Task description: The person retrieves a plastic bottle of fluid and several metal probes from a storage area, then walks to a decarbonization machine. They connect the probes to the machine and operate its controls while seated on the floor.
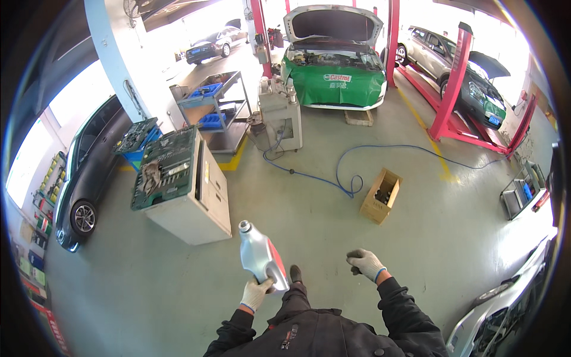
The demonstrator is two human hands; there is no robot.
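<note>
My left hand (256,293), in a pale work glove, grips a silver plastic oil bottle (254,253) low down by its handle. The bottle stands nearly upright, tilted a little to the left, with a red label on its right side and its neck at the top. Whether a cap sits on the neck is hard to make out. Out to the right, my right hand (365,263) is also gloved and hangs in the air over the floor. Its fingers are curled together, and their tips look dark; anything inside them is hidden.
Left ahead stands a tool cabinet (187,217) topped by a green socket case (169,163). An open cardboard box (376,208) with dark items sits ahead right, near a blue hose (309,177). Farther off are a hood-up car (334,77) and a red lift (450,89).
</note>
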